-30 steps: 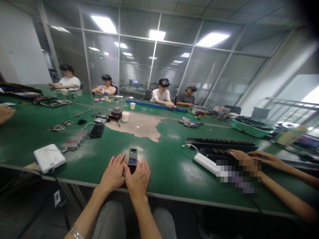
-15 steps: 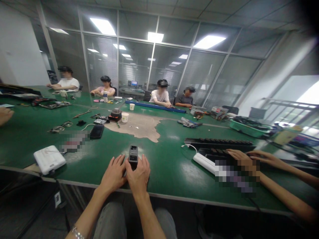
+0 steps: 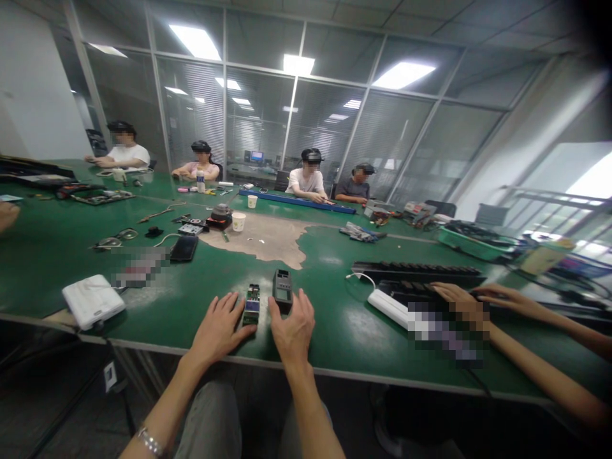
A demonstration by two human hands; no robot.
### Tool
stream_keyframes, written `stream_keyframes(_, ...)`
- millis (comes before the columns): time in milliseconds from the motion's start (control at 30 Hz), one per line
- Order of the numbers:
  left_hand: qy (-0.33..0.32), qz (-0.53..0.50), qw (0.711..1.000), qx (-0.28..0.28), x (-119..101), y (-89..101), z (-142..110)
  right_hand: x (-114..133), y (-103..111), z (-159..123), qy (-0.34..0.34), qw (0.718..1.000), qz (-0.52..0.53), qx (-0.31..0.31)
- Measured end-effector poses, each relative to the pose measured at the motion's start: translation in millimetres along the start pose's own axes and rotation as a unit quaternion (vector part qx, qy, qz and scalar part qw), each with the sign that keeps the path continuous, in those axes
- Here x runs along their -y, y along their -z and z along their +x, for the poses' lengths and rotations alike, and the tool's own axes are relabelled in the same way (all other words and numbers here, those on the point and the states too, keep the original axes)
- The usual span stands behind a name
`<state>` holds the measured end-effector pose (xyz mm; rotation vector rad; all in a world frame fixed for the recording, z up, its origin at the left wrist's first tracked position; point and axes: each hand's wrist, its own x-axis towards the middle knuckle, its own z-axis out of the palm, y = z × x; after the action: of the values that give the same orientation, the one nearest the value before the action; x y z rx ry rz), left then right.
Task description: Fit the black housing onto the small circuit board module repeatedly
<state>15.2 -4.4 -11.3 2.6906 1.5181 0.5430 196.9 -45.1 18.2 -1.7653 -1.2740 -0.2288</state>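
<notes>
A narrow circuit board module [image 3: 252, 306], green with a blue part, stands near the table's front edge. My left hand [image 3: 218, 328] holds it, fingers along its left side and thumb at its near end. Just to the right is a dark grey plastic housing [image 3: 283, 285] with a small window and openings on its upper face. My right hand [image 3: 294, 325] grips this housing between thumb and fingers. A gap of green tabletop separates the two parts.
To the left lie a white box [image 3: 93, 301] with a cable and a black phone [image 3: 184, 248]. Paper cups [image 3: 239, 222] stand further back. On the right are a white power strip [image 3: 389, 309], long black slotted parts [image 3: 415, 273] and another person's hands [image 3: 459, 303].
The grey housing, earlier between both hands, has come apart from the circuit board. My right hand has moved right with the housing; the board is now exposed by my left hand.
</notes>
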Motion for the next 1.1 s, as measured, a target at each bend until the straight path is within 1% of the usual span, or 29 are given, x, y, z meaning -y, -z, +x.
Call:
stream_keyframes(100, 0.001, -0.003, 1.000, -0.001, 0.2, 0.0, 0.2, -16.1, -3.3, -6.8, -0.014, 1.000, -0.022, 0.002)
stream_keyframes(233, 0.003, -0.003, 1.000, -0.004, 0.6, -0.8, 0.6, -26.5, -7.8, -13.1, -0.025, 0.999, -0.044, 0.018)
stream_keyframes(500, -0.001, -0.002, 1.000, 0.002, -1.2, 0.3, 2.1, -30.8, -6.7, -16.9, -0.025, 0.996, -0.073, 0.045)
stream_keyframes(733, -0.003, 0.000, 1.000, -0.006, -0.8, -1.4, 2.4, -36.4, -8.0, -21.4, -0.001, 0.996, -0.083, 0.037)
stream_keyframes(1000, 0.001, 0.014, 1.000, 0.009, -1.2, -1.5, 2.8, -39.5, -11.6, -23.5, 0.003, 0.997, -0.076, 0.013)
stream_keyframes(1100, 0.001, 0.017, 1.000, 0.007, -1.4, -1.7, 2.1, -37.7, -10.4, -24.2, -0.002, 0.997, -0.076, 0.019)
